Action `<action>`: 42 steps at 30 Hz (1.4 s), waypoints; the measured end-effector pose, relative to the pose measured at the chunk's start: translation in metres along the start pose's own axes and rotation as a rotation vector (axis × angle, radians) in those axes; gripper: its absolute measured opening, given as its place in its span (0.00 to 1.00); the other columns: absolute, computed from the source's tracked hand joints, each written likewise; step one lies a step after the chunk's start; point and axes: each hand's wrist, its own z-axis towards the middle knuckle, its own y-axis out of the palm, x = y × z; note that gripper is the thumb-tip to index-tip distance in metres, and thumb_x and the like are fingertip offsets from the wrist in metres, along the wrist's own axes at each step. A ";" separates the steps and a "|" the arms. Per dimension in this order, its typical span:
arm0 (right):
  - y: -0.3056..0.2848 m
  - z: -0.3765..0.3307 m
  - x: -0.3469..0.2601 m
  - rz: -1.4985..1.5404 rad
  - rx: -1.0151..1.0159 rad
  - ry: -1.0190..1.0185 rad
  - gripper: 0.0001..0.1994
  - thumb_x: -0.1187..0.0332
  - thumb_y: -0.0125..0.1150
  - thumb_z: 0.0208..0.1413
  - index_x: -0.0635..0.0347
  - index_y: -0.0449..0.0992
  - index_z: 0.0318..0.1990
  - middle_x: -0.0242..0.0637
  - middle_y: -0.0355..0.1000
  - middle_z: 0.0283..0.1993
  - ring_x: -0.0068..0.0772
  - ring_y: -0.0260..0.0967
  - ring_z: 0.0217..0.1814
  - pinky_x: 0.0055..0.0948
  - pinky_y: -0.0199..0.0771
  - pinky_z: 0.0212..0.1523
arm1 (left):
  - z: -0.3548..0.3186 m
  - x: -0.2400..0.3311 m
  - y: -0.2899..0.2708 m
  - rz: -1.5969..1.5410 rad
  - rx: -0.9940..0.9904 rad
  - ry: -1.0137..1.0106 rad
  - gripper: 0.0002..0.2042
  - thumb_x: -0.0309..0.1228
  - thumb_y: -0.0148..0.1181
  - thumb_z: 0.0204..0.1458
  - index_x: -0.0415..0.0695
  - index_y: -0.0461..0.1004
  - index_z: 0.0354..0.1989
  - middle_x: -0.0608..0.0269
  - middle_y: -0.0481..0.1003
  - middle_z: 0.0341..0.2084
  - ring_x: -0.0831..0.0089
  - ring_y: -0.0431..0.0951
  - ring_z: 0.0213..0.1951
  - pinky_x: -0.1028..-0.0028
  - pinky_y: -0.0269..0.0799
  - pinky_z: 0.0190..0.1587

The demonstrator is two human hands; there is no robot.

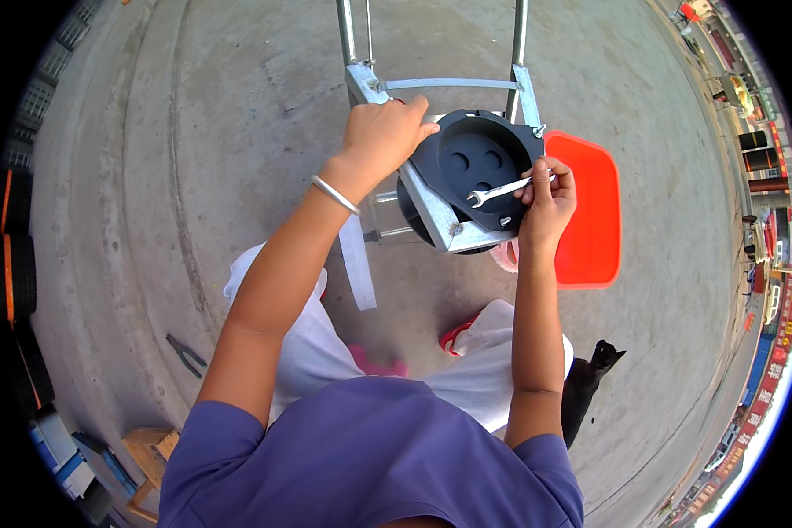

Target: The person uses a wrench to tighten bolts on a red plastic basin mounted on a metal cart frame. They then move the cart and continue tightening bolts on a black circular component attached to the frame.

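Note:
A combination wrench (495, 192) is pinched in my right hand (550, 198), its open jaw pointing left over a round black plastic housing (475, 158). The housing sits in a galvanized metal frame (436, 211), with a small bolt (504, 221) at its lower right corner. My left hand (383, 141) is closed at the frame's upper left corner. Its thumb reaches toward the housing's rim; the other fingers curl down out of sight, so what they grip is hidden.
An orange-red plastic basin (590, 216) stands on the concrete right of the frame. A black cat (585, 387) sits by my right leg. Pliers (186, 352) lie on the floor at left, near a wooden box (150, 453). Metal uprights (517, 40) extend beyond the frame.

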 end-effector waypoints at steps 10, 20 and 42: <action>0.001 0.000 0.001 -0.002 -0.008 -0.012 0.05 0.72 0.55 0.56 0.64 0.69 0.38 0.31 0.67 0.25 0.13 0.58 0.19 0.14 0.63 0.22 | -0.007 -0.004 -0.008 -0.063 -0.077 0.059 0.13 0.39 0.52 0.54 0.42 0.62 0.28 0.54 0.73 0.18 0.55 0.75 0.24 0.61 0.68 0.24; 0.002 -0.001 -0.001 -0.005 -0.012 -0.012 0.05 0.72 0.55 0.57 0.64 0.69 0.38 0.31 0.67 0.25 0.13 0.58 0.19 0.15 0.65 0.22 | -0.005 -0.019 -0.023 -0.245 -0.112 0.068 0.07 0.36 0.53 0.53 0.46 0.71 0.33 0.59 0.75 0.23 0.61 0.76 0.30 0.62 0.69 0.33; 0.002 -0.002 -0.003 -0.013 -0.014 -0.007 0.06 0.72 0.55 0.57 0.65 0.69 0.38 0.31 0.66 0.25 0.13 0.59 0.19 0.15 0.66 0.22 | -0.002 -0.011 0.007 0.169 0.177 0.044 0.18 0.43 0.53 0.53 0.45 0.66 0.15 0.63 0.71 0.13 0.65 0.74 0.17 0.69 0.68 0.17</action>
